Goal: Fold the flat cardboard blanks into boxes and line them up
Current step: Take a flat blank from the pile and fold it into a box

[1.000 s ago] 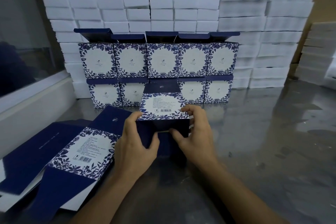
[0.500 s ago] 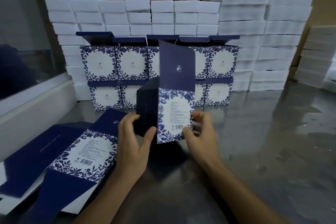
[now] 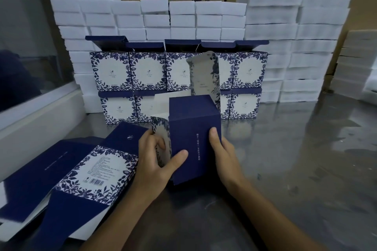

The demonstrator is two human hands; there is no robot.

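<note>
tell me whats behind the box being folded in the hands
Behind the half-folded box stand finished boxes stacked two rows high, with white foam blocks behind them. Its raised flap and body hide the middle boxes of both rows.

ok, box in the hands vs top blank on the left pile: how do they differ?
The held box stands upright, opened into a tube with loose flaps; the top blank lies flat on its pile. The left hand and right hand grip the box; nothing touches the blank. The box shows its plain navy side, the blank its barcode panel. Both share the navy and floral print.
</note>
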